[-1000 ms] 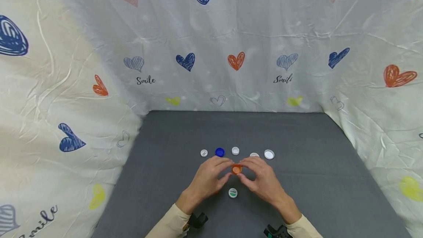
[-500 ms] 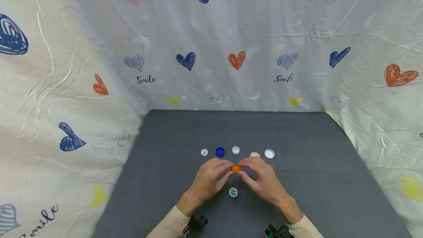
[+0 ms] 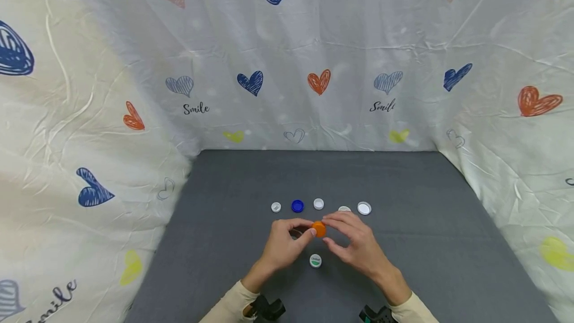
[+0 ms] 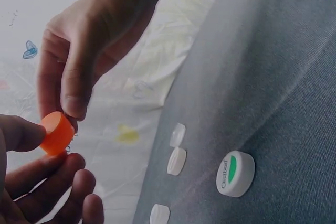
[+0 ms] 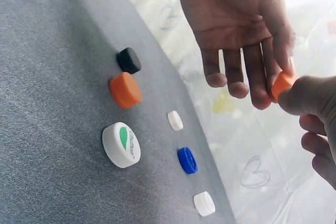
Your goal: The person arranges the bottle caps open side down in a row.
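An orange bottle cap is held up above the table, its smooth round top turned towards the head camera. My left hand pinches it between thumb and fingers. From the other side my right hand holds its edge with the fingertips, the index finger at the upper rim and the thumb near the lower one. The same orange cap shows side-on in the left wrist view. Below the hands lies a white cap with a green mark and lettering.
Behind the hands a row of caps lies on the grey table: white, blue, white, a partly hidden pale cap, and white. The right wrist view adds another orange cap beside a black cap.
The orange bottle cap has been turned over between the fingers: its hollow side showed first, then its side, now its closed top. My left thumb has shifted onto it.
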`<state>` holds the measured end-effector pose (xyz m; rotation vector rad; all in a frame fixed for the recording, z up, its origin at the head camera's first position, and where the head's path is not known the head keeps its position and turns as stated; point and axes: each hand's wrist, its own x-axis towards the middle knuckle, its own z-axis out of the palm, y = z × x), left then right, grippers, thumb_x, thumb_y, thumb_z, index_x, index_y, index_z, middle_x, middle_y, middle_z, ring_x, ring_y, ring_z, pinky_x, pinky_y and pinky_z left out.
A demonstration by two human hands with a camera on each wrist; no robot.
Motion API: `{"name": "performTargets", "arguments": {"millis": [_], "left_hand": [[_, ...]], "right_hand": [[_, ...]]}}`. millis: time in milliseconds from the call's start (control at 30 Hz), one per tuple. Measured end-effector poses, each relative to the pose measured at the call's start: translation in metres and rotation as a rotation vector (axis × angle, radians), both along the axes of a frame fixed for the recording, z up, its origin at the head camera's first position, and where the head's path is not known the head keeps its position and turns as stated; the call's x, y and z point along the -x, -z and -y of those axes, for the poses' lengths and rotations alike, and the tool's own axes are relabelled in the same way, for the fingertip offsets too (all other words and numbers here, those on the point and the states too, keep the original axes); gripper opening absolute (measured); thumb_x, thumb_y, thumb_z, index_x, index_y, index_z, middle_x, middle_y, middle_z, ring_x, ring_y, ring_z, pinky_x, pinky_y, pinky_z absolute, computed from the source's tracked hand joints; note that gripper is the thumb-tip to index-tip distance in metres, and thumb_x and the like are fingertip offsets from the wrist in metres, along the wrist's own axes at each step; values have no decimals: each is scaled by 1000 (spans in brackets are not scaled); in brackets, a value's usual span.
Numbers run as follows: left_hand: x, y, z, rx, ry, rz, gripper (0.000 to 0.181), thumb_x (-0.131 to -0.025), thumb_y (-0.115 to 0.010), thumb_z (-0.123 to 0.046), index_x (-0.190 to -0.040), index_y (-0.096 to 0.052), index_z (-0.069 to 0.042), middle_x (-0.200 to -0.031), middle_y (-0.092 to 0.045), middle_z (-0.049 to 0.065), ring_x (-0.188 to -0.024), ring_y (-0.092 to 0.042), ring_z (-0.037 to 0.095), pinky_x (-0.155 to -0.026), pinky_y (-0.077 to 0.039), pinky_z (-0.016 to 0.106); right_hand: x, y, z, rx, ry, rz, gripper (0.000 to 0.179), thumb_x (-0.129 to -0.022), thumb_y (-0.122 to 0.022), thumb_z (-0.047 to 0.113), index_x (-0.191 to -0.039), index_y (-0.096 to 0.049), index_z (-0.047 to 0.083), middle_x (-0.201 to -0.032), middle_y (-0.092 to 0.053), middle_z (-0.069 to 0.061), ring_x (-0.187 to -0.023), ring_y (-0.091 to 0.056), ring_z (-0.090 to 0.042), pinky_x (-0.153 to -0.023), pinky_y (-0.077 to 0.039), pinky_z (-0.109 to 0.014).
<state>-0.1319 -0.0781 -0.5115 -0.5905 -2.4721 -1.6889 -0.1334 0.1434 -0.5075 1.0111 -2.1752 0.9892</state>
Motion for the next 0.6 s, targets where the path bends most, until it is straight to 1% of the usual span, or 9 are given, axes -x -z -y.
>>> {"name": "performTargets", "arguments": {"millis": [100, 200, 267, 300, 367, 467, 533, 600], "left_hand": [[0, -3, 1, 27, 14, 46, 15, -93, -71, -29, -99, -79, -18, -91, -77, -6, -72, -69, 6, -67, -58, 28], [0, -3, 1, 64, 31, 67, 17, -94, -69, -31, -98, -79, -18, -88, -77, -6, -68, -68, 7, -64, -56, 25], [1, -2, 0, 87, 40, 58, 19, -95, -68, -31, -99, -79, -18, -88, -76, -6, -67, -68, 7, -62, -56, 25], [1, -1, 0, 100, 40, 41, 18, -95, -67, -30, -101, -79, -18, -90, -76, -6, -69, -68, 6, -63, -56, 26], [1, -1, 0, 110, 43, -13, 18, -95, -66, -24, -105, -78, -15, -96, -76, -4, -73, -68, 6, -64, -58, 29], [1, 0, -2, 148, 46, -150, 22, -90, -68, -14, -111, -76, -12, -105, -75, -1, -79, -69, 8, -67, -59, 32], [0, 0, -3, 190, 56, -244, 26, -87, -71, -10, -113, -74, -11, -108, -74, 0, -83, -70, 12, -69, -59, 30], [0, 0, -6, 260, 57, -336, 28, -85, -75, -12, -113, -74, -12, -110, -74, -2, -88, -69, 13, -72, -58, 26]], "right_hand": [[-1, 1, 0, -3, -4, -7, 49, -70, -87, 9, -117, -73, 10, -118, -70, -3, -110, -64, -24, -109, -37, -20], [-1, 1, 1, 5, -16, -23, 47, -70, -87, 8, -115, -74, 9, -116, -71, -5, -109, -64, -27, -109, -39, -25], [-1, 2, 1, 5, -18, -28, 46, -70, -87, 8, -114, -74, 9, -115, -71, -5, -108, -65, -27, -108, -40, -28], [-1, 2, 1, 2, -13, -30, 45, -70, -86, 8, -114, -74, 9, -114, -71, -5, -108, -65, -27, -107, -40, -29], [-1, 3, -1, 0, -2, -31, 44, -70, -86, 9, -112, -74, 8, -113, -71, -4, -107, -65, -27, -106, -41, -30], [-2, 5, -4, -8, 28, -28, 43, -70, -86, 11, -112, -74, 9, -112, -72, -4, -107, -65, -25, -104, -41, -28], [-3, 6, -6, -12, 43, -25, 43, -70, -86, 11, -111, -74, 9, -112, -72, -3, -107, -65, -24, -103, -41, -26], [-4, 7, -9, -22, 53, -20, 43, -71, -86, 12, -112, -74, 10, -112, -71, -2, -107, -65, -23, -103, -40, -24]]}}
